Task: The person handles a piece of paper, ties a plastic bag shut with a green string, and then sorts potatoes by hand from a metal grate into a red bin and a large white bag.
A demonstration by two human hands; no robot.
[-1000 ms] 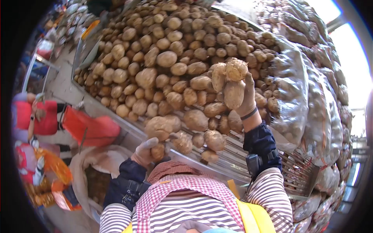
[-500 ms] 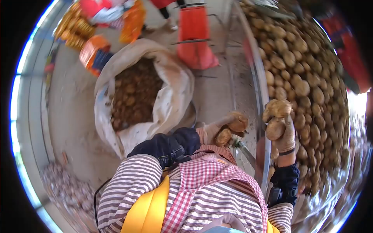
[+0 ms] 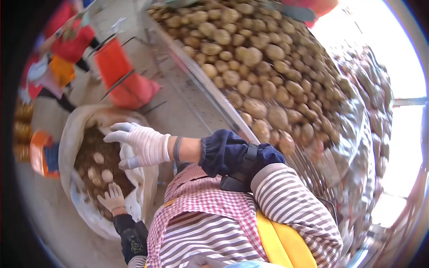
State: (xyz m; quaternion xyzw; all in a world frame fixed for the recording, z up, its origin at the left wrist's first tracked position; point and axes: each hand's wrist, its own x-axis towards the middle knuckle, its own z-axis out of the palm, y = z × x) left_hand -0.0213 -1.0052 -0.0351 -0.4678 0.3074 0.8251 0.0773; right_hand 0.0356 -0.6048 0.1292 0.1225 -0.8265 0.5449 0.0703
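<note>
My right hand (image 3: 139, 144), in a white knit glove, reaches across my body over the open white sack (image 3: 69, 134); its fingers are spread and hold nothing. My left hand (image 3: 111, 198), also gloved, hovers low inside the sack's mouth with fingers apart and empty. A few pale potatoes (image 3: 99, 168) lie loose on the darker potatoes in the sack, between the two hands. The big potato pile (image 3: 250, 58) lies on the metal stand to my upper right.
The stand's metal rim (image 3: 210, 94) runs diagonally past my right elbow. A red-orange bag (image 3: 123, 76) stands on the floor beyond the sack. A person in red (image 3: 71, 42) is at the upper left. Net sacks of potatoes (image 3: 371, 94) are stacked at the right.
Both hands held potatoes by the pile before. I have turned to the sack, both hands have let go, and the potatoes now lie in the sack.
</note>
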